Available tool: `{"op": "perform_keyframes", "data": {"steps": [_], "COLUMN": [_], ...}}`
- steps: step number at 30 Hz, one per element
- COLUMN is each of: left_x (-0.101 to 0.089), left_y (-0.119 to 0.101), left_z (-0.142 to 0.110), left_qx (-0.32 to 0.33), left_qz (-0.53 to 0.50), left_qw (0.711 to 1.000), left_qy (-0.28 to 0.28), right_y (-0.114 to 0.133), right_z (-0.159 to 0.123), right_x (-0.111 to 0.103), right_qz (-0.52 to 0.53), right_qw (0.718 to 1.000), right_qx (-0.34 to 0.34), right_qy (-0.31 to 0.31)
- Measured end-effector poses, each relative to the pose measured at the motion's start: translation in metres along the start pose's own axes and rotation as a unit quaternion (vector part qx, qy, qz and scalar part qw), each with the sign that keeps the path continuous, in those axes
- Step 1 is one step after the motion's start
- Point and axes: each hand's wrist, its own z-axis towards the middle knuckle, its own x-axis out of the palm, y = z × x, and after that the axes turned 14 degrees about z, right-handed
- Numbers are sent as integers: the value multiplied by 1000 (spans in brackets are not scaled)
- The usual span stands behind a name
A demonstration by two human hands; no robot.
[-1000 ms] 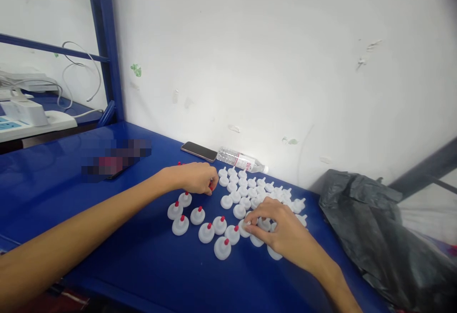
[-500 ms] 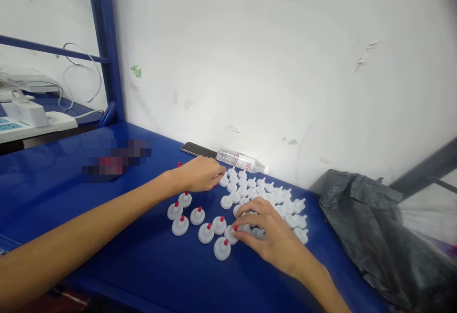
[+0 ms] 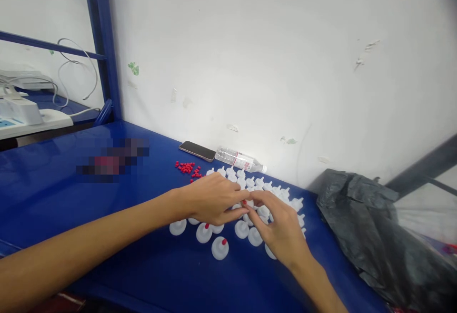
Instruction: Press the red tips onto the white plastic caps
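My left hand [image 3: 214, 200] reaches across the table with thumb and fingers pinched at a small red cap [image 3: 244, 202]. Against those fingertips my right hand [image 3: 280, 222] closes from the other side, its thumb and index finger around a white nozzle lid [image 3: 250, 204] that is mostly covered. Many white nozzle lids [image 3: 242, 229] spread under and behind both hands. In front of them, some lids wear red tips, such as a red-tipped lid [image 3: 220, 248]. A pile of loose red caps [image 3: 186, 167] lies beyond my left wrist.
A phone [image 3: 197, 151] and a clear plastic bottle [image 3: 243, 160] lie along the wall on the blue table [image 3: 160, 265]. A dark plastic bag [image 3: 360, 218] slumps at the right. At far left sit a white power strip [image 3: 53, 120] and cables; a blurred-out item lies nearer.
My left hand has moved right from the red caps, uncovering the pile, and now meets my right hand. A red-tipped lid beside my right fingers has left its spot on the table.
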Motion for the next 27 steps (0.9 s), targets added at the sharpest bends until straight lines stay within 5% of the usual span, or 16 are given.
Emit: {"op": "perform_keyframes", "data": {"steps": [14,18,27], "left_x": [3,1,6], "left_y": [-4,-2,1], "left_z": [3,4,12], "left_qx": [-57,-62,-216], "left_qz": [15,-101,-472], "left_qw": [998,993,854], "left_qy": [6,6,29], "right_y": [-3,-4,2], "right_z": [-7,-6,-1], "right_x": [4,0,0], "right_qz": [12,-2,-185], "right_qw": [999,999,975], "right_qx": [33,33,-88], "right_qy": [-20,-39,-90]}}
